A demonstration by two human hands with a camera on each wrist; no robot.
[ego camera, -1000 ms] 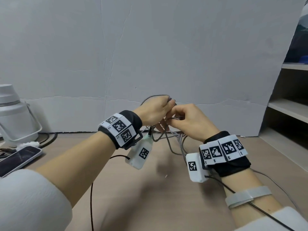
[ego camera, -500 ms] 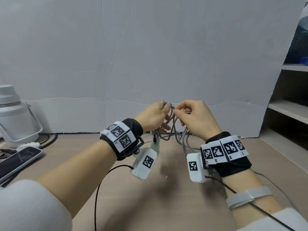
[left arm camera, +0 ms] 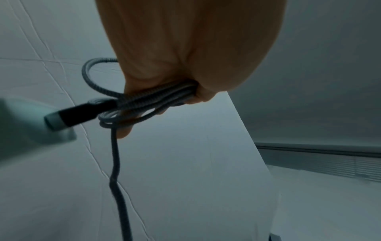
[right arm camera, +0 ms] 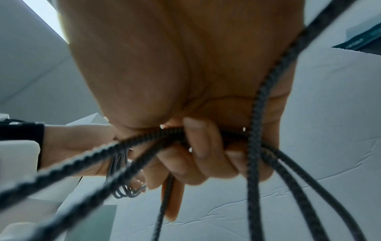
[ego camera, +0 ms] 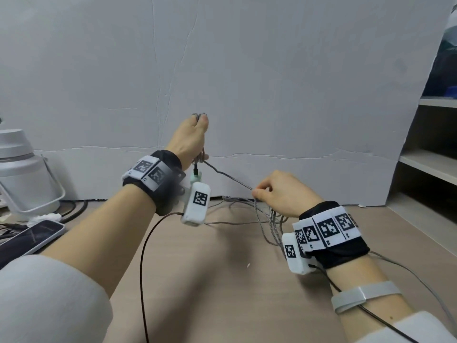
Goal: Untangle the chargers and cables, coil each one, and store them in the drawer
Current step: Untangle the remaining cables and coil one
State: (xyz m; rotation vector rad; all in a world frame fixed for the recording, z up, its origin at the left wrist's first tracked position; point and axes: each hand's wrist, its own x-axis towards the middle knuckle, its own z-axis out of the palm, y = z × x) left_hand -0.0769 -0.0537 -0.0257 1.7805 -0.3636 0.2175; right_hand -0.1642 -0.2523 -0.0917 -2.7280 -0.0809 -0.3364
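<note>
Since a second ago my hands have split apart: left hand [ego camera: 191, 138] has gone up toward upper centre of the head view, right hand [ego camera: 279, 193] has dropped to lower right of it. A straight run of braided cable [ego camera: 230, 178] now stretches between them, where before both hands were bunched together on the knot. I read that as one strand being pulled free of the tangle, so untangling is under way; no finished coil, nothing stored.

Left grip: fingers curled tight on several loops of the braided cable, a black plug [left arm camera: 82, 113] sticking out toward a pale mint charger block [left arm camera: 24, 120] at left of the wrist view. Right grip: fingers clamped on the cable, more strands hanging below it. The rest of the cable tangle [ego camera: 267, 216] droops from the right hand to the table [ego camera: 222, 293].

Table is light wood-look. White cracked board wall [ego camera: 247, 82] behind. White jug [ego camera: 22, 174] and a phone [ego camera: 29, 237] at left edge, shelves [ego camera: 430, 164] at right edge. No drawer in view.
</note>
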